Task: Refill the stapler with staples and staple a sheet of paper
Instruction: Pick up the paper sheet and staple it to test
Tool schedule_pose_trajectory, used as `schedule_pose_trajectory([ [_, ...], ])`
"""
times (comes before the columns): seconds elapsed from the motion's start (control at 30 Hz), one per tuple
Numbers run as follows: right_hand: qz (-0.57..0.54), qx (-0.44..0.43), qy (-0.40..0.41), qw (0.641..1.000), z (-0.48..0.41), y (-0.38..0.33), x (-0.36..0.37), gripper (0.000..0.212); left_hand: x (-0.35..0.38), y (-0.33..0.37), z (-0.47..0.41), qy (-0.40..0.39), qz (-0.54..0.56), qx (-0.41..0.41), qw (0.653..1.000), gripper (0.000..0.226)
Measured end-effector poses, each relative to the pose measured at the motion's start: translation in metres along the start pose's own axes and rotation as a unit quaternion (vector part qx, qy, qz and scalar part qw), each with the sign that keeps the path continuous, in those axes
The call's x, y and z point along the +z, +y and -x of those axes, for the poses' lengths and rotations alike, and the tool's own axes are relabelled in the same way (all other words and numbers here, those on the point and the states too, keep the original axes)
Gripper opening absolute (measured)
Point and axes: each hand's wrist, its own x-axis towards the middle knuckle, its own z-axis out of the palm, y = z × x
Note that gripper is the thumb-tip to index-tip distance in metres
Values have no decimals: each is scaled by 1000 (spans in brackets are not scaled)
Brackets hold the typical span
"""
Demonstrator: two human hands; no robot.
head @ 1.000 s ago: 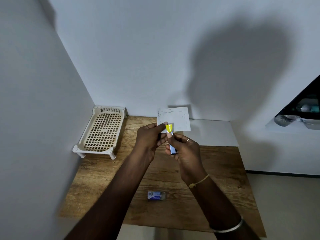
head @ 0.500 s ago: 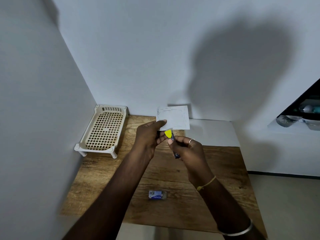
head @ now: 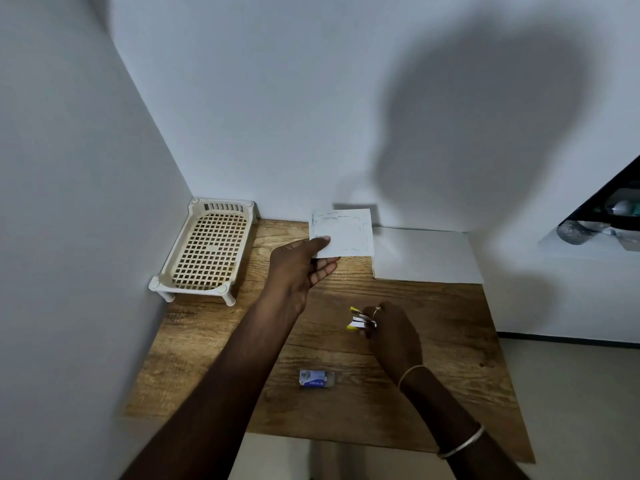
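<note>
While the left hand [head: 298, 268] is raised over the back of the wooden table [head: 450, 341], its thumb and fingers pinch the lower left corner of a small sheet of paper [head: 346, 230]. Sheet held up near the back edge, facing the camera. Short dark marks run along its top and right sides.

Right hand [head: 393, 334] lower, over the middle of the table. Fingers curled round a small stapler [head: 359, 320]. Two yellow tips stick out to the left, spread apart, with white between them. Blurred; cannot tell more of how it stands.

Staple box [head: 317, 378], blue and white, lies flat near the middle of the front edge, well apart from both hands. A pale end shows on its right side. Contents cannot be told.

Cream plastic tray [head: 207, 251] on short legs sits in the back left corner, against both walls. Its lattice floor is in full view.

Larger white sheet [head: 426, 254] lies flat in the back right corner.

Shelf [head: 588, 247] on the right wall carries some glassy things, too blurred to name.
</note>
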Motion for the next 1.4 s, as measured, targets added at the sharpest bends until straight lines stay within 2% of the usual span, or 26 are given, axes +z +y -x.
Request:
schedule_pose_trajectory([
  [0.1,45,-28,-20,998,5,9,16,35,-1,-2,0,1,-7,-5,1000,29],
  [0.43,17,-36,-70,997,13,13,31,36,-5,-7,-1,5,-11,-12,1000,21],
  [0.7,13,-46,-82,995,17,12,36,31,-6,-10,0,7,-12,-14,1000,29],
  [0.9,20,-54,-95,994,20,18,37,37,-6,-9,3,5,-19,-10,1000,20],
  [0.97,32,-60,-108,992,17,17,34,44,-6,-9,5,4,-19,-11,1000,22],
  [1.03,-36,-14,-86,996,13,12,24,50,-5,-8,6,2,-18,-10,1000,24],
  [1.07,-97,19,-51,994,10,7,16,46,-4,-8,6,1,-16,-9,1000,24],
  [1.13,-225,86,29,970,2,-3,-5,29,-4,-7,7,-1,-15,-7,1000,25],
  [1.2,-381,143,68,911,-10,-14,-30,22,-4,-6,7,-4,-14,-6,1000,26],
  [1.3,-593,199,52,778,-28,-32,-71,32,-2,-5,8,-8,-13,-4,1000,27],
  [1.4,-666,198,27,718,-39,-44,-97,49,1,-4,8,-9,-11,-2,1000,24],
])
